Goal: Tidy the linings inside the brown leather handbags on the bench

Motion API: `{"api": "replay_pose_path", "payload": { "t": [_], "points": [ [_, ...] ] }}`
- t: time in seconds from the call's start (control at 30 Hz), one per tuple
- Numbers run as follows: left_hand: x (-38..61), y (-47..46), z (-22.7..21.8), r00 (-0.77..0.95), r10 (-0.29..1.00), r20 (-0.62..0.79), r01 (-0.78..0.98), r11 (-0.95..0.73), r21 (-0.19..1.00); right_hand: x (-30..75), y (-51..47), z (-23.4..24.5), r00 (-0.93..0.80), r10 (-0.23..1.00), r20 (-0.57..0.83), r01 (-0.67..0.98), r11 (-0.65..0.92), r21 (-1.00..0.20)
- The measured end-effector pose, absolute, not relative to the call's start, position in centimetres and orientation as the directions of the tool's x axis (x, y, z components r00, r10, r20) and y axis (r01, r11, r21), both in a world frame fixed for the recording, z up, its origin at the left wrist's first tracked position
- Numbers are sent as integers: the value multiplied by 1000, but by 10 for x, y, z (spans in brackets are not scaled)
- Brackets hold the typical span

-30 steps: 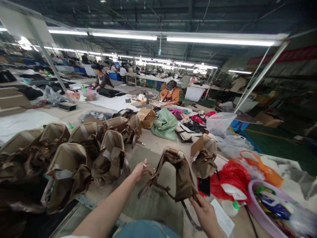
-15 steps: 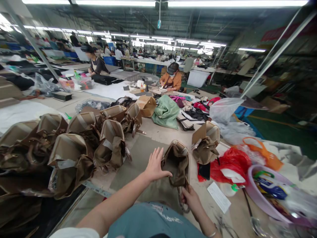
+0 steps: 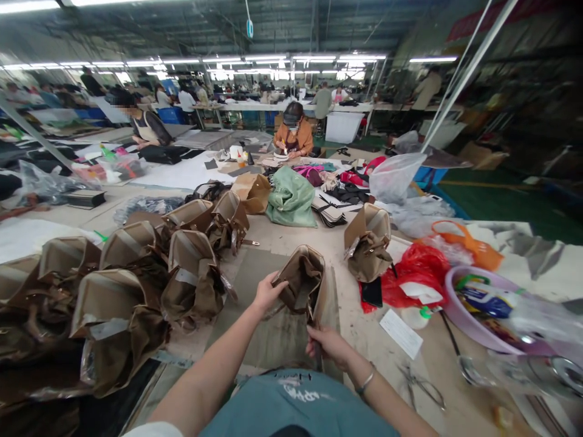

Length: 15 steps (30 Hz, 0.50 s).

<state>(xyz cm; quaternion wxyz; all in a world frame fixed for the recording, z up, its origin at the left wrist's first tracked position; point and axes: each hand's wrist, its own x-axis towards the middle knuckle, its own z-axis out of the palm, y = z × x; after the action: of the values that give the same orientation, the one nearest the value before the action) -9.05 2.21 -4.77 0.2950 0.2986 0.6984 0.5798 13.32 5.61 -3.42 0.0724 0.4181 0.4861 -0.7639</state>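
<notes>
An open brown handbag [image 3: 319, 276] stands before me on a grey-green mat [image 3: 248, 340], its mouth facing up and its dark lining showing. At the bag's left rim, my left hand [image 3: 268, 291] pinches the edge with thumb and fingers. Closer to my body, my right hand [image 3: 328, 345] is closed on the bag's handle [image 3: 317, 359], which hangs at the near right corner. Part of the handle is hidden by the fingers.
Several similar handbags [image 3: 109, 303] crowd the left; another handbag [image 3: 368, 243] stands right. Beyond lie a green cloth bundle [image 3: 291, 197] and a co-worker [image 3: 294, 133]. To the right are a red plastic bag [image 3: 421, 267], a purple basin [image 3: 485, 343], a paper slip [image 3: 401, 334] and scissors [image 3: 421, 385].
My left hand has gone from spread fingers beside the bag to gripping its left rim. The bag has turned slightly, with my right hand still at its handle. The view has shifted right.
</notes>
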Motion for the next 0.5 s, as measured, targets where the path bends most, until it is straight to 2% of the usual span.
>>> {"api": "replay_pose_path", "payload": {
  "t": [0.1, 0.17, 0.2, 0.27, 0.33, 0.37, 0.43, 0.5],
  "points": [
    [-98, 26, -40, -596, 803, -2, 166, 126, 978, 114, 47, -29, -728, 171, -664, 516, -502, -694],
    [-104, 28, -34, -474, 879, 48, 273, 95, 957, 100, 38, -30, -759, 98, -644, 581, -345, -737],
    [-107, 28, -31, -404, 913, 57, 320, 82, 944, 95, 34, -30, -767, 94, -635, 609, -205, -766],
    [-112, 25, -29, -316, 947, 58, 378, 70, 923, 89, 26, -27, -787, 161, -596, 616, 148, -774],
    [-113, 21, -30, -314, 948, 62, 397, 71, 915, 89, 23, -15, -827, 261, -499, 561, 454, -692],
    [-112, 19, -31, -319, 945, 66, 400, 71, 914, 91, 24, -5, -846, 306, -437, 531, 554, -641],
    [-109, 16, -34, -317, 946, 70, 401, 67, 914, 94, 31, 19, -877, 377, -297, 479, 658, -581],
    [-104, 14, -35, -314, 947, 73, 407, 64, 911, 93, 44, 42, -885, 438, -161, 444, 685, -577]
  ]
}}
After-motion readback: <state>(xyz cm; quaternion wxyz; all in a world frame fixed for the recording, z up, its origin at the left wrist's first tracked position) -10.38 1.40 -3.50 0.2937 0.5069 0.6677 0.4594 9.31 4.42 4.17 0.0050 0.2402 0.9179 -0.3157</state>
